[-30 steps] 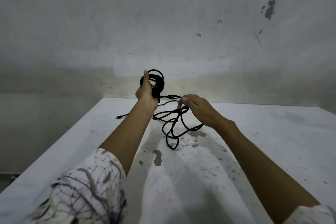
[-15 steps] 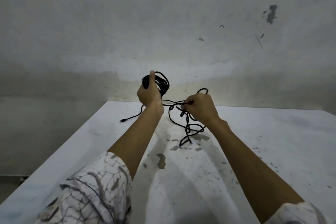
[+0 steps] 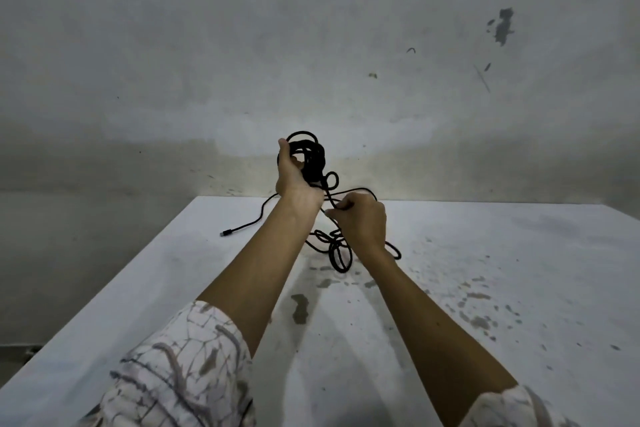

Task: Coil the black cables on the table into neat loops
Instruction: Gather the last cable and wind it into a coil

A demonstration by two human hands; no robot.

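My left hand [image 3: 294, 177] is raised above the table's far edge and grips a bundle of black cable loops [image 3: 311, 156]. From the bundle a strand runs down to my right hand [image 3: 362, 218], which pinches it just below and right of the left wrist. The loose rest of the black cable [image 3: 337, 250] lies tangled on the white table [image 3: 485, 270] under my right hand. One free end with a plug [image 3: 225, 233] trails to the left on the table.
The table top is white with grey scuffs and a chipped patch [image 3: 299, 308] near the middle. A stained grey wall [image 3: 311, 45] stands right behind the table's far edge. The table's left edge [image 3: 104, 295] drops off to the floor.
My right hand has moved left and closer to the left wrist, bringing the strand toward the bundle. The loose tangle on the table has shifted slightly. The left hand holds the bundle in about the same place.
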